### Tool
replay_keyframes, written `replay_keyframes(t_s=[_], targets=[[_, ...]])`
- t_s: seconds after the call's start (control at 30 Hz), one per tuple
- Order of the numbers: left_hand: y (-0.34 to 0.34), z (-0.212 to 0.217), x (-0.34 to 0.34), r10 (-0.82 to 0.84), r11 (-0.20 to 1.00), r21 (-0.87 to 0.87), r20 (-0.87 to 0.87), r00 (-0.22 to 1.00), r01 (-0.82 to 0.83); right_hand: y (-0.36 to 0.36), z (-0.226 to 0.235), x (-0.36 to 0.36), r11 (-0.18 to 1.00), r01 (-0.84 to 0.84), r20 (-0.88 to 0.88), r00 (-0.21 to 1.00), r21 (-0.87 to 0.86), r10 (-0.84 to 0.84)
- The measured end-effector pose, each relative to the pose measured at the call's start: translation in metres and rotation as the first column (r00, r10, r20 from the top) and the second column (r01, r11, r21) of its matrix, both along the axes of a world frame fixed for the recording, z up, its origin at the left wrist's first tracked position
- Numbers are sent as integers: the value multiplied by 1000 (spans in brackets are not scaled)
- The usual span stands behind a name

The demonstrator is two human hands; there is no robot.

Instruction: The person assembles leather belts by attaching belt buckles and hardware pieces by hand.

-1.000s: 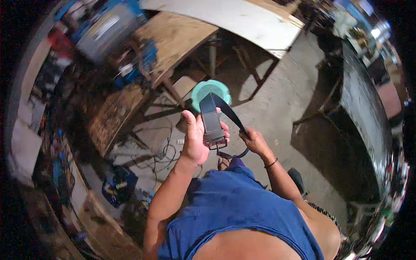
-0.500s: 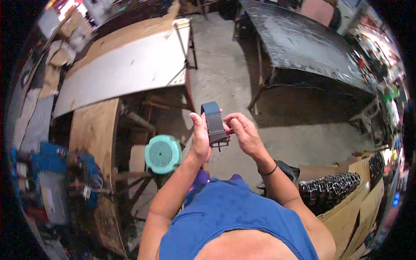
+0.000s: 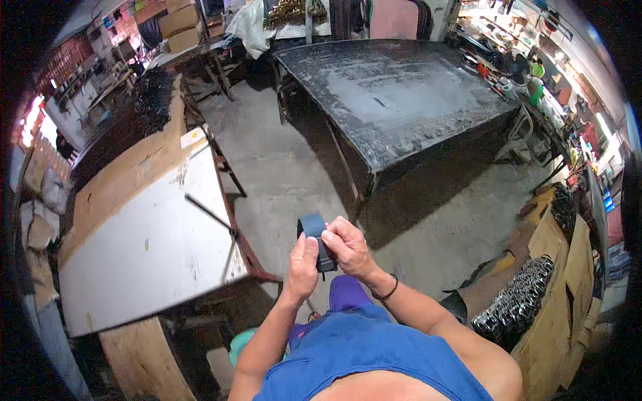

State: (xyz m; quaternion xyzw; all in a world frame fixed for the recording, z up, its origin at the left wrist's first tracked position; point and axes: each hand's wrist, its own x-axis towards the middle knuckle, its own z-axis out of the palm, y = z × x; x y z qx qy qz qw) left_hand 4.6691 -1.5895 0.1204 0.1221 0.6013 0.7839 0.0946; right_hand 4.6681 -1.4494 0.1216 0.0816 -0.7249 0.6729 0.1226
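Note:
A dark blue-grey coiled belt is held upright in front of my body, between both hands. My left hand is wrapped round its left side, the thumb pressed on the near face. On the other side my right hand, with a dark band at the wrist, grips the belt's right edge with thumb and fingers. The buckle end at the bottom is mostly covered by my hands.
To the left stands a white-topped table, its corner close to my left hand. A black-topped table is ahead. At right, a pile of belts with metal buckles lies beside cardboard. A turquoise stool shows beside my left arm.
My right hand has come in from beside the belt and now grips its right side. The view has swung upward and left, bringing more of the room into sight.

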Motion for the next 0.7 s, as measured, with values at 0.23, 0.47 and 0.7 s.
replay_keyframes(t_s=[0.23,0.47,0.7], targets=[[14,-4,-171,-49,989,-146,-113,992,32,30,-13,-159,985,135,-242,964,104,-107],[54,24,-334,255,931,-184,-294,921,-317,46,-5,-325,985,-48,2,999,-163,49],[62,21,-466,404,907,-18,-245,881,-421,71,17,-462,986,-148,-3,989,77,149]])
